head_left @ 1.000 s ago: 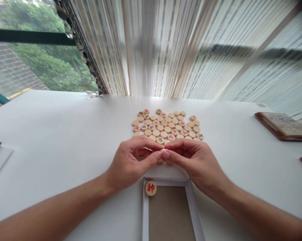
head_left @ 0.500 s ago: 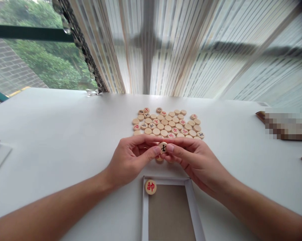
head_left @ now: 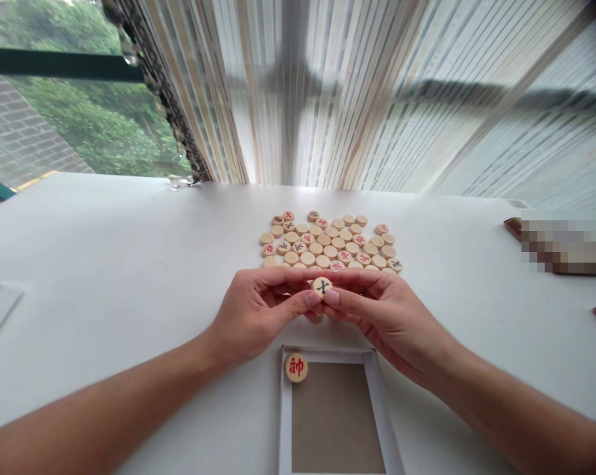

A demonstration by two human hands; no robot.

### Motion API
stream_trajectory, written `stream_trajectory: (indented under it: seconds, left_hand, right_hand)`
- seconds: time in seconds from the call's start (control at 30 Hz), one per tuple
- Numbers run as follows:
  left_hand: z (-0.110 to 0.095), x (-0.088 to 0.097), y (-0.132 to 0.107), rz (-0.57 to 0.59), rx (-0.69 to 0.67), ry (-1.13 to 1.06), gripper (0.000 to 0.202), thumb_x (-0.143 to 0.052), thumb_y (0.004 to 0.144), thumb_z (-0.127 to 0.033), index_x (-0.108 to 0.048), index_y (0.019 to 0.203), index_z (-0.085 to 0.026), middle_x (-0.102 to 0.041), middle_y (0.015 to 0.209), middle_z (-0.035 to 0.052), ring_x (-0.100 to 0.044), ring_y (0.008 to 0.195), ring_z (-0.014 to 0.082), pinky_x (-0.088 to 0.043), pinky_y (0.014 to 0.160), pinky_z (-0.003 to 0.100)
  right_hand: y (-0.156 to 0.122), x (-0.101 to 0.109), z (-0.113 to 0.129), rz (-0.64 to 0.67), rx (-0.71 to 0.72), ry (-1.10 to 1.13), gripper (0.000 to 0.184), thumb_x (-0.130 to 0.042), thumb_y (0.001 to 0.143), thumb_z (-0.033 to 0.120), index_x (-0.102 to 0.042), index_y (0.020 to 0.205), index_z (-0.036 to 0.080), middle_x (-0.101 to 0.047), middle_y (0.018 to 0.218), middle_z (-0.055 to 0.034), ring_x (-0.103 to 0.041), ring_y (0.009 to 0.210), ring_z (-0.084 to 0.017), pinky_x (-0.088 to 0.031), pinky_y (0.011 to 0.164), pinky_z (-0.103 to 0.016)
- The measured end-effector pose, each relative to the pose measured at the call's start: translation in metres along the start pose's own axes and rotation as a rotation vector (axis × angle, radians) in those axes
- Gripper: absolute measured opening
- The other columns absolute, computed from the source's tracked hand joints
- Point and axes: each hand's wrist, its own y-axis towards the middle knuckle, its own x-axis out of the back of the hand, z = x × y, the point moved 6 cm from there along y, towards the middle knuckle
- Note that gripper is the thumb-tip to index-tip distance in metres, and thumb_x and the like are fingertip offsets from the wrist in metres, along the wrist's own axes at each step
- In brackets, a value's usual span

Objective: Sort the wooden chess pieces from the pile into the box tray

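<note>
Between my two hands is a round wooden Chinese chess piece (head_left: 322, 287) with a black character facing me. My left hand (head_left: 263, 310) pinches its left side with thumb and fingers. From the other side my right hand (head_left: 382, 316) grips the same piece, and the fingertips of both hands meet behind it. Just beyond, many wooden chess pieces (head_left: 330, 252) lie spread on the table, some blank side up, others with red or black characters; my fingers hide the nearest ones. Below my hands, a piece with a red character (head_left: 297, 367) sits in the upper left corner of a shallow box (head_left: 284, 422).
The white table (head_left: 144, 264) runs back to a striped curtain (head_left: 327, 99) and a window at the left. Brown-edged objects (head_left: 577, 270), partly blurred out, lie at the right. A pale flat item (head_left: 6, 310) is at the left edge.
The held chess piece has turned slightly in my fingers, its character now tilted differently and its face more toward me. Both hands stay in nearly the same place.
</note>
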Motion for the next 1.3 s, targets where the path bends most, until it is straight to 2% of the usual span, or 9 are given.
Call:
stream_trajectory:
  seconds: [0.2,0.4,0.6,0.7,0.9,1.03,1.2,1.3]
  left_hand:
    - [-0.001,-0.003,-0.002,0.028,0.002,0.02,0.027,-0.083,0.09,-0.015,-0.084,0.117,-0.018,-0.086,0.092,0.0065,-0.083,0.08,0.0169,-0.069,0.078,0.021]
    - [-0.002,-0.009,-0.005,0.08,-0.095,0.079,0.035,-0.078,0.092,-0.006,-0.083,0.122,-0.023,-0.084,0.105,0.0053,-0.082,0.088,0.0163,-0.069,0.085,0.024]
    - [-0.006,-0.008,-0.007,0.1,-0.178,0.159,0.037,-0.079,0.09,-0.005,-0.083,0.12,-0.025,-0.078,0.104,0.0044,-0.081,0.087,0.0147,-0.068,0.083,0.023]
    - [-0.007,-0.008,-0.007,0.105,-0.19,0.182,0.037,-0.079,0.091,-0.005,-0.083,0.121,-0.026,-0.078,0.102,0.0037,-0.08,0.086,0.0132,-0.067,0.082,0.02]
    - [-0.005,-0.011,-0.007,0.108,-0.149,0.09,0.035,-0.078,0.091,-0.005,-0.083,0.12,-0.024,-0.08,0.1,0.0042,-0.081,0.087,0.0162,-0.069,0.083,0.026]
    - [-0.005,-0.009,-0.007,0.097,-0.16,0.079,0.036,-0.08,0.089,-0.004,-0.083,0.119,-0.025,-0.081,0.1,0.0034,-0.081,0.086,0.015,-0.069,0.082,0.024]
    - [-0.006,-0.008,-0.006,0.073,-0.164,0.082,0.032,-0.08,0.089,-0.004,-0.083,0.117,-0.02,-0.082,0.099,0.0045,-0.08,0.083,0.0146,-0.069,0.08,0.023]
    - [-0.005,-0.008,-0.005,0.065,-0.145,0.058,0.029,-0.08,0.09,-0.007,-0.081,0.117,-0.016,-0.082,0.094,0.0057,-0.081,0.083,0.0162,-0.069,0.082,0.027]
  right_hand:
    - [0.002,0.002,0.0,-0.006,0.043,-0.046,0.031,-0.101,0.066,0.022,-0.085,0.092,0.018,-0.082,0.076,-0.0049,-0.076,0.069,-0.014,-0.062,0.069,-0.021]
    - [0.001,0.004,0.001,-0.026,0.05,-0.099,0.032,-0.103,0.06,0.022,-0.082,0.082,0.017,-0.078,0.07,-0.0014,-0.069,0.06,-0.01,-0.057,0.058,-0.017]
    - [-0.001,-0.001,0.003,-0.003,0.028,-0.159,0.03,-0.102,0.064,0.03,-0.077,0.071,0.015,-0.074,0.06,-0.0013,-0.064,0.051,-0.008,-0.052,0.049,-0.014]
    - [-0.001,-0.004,0.004,0.023,0.034,-0.169,0.03,-0.101,0.067,0.032,-0.078,0.073,0.015,-0.075,0.06,-0.0018,-0.066,0.052,-0.009,-0.053,0.05,-0.015]
    - [-0.004,-0.006,0.009,0.062,0.068,-0.178,0.027,-0.099,0.072,0.033,-0.079,0.076,0.014,-0.076,0.064,-0.0024,-0.069,0.057,-0.01,-0.057,0.056,-0.017]
    - [-0.006,-0.008,0.012,0.076,0.078,-0.195,0.025,-0.098,0.074,0.032,-0.08,0.078,0.015,-0.076,0.066,-0.0026,-0.069,0.059,-0.011,-0.058,0.059,-0.017]
    - [-0.006,-0.01,0.014,0.101,0.115,-0.218,0.023,-0.096,0.077,0.033,-0.083,0.083,0.016,-0.077,0.07,-0.0029,-0.07,0.063,-0.011,-0.061,0.063,-0.019]
    - [-0.006,-0.009,0.015,0.091,0.154,-0.236,0.023,-0.096,0.077,0.034,-0.085,0.089,0.018,-0.078,0.072,-0.0025,-0.072,0.067,-0.012,-0.062,0.066,-0.02]
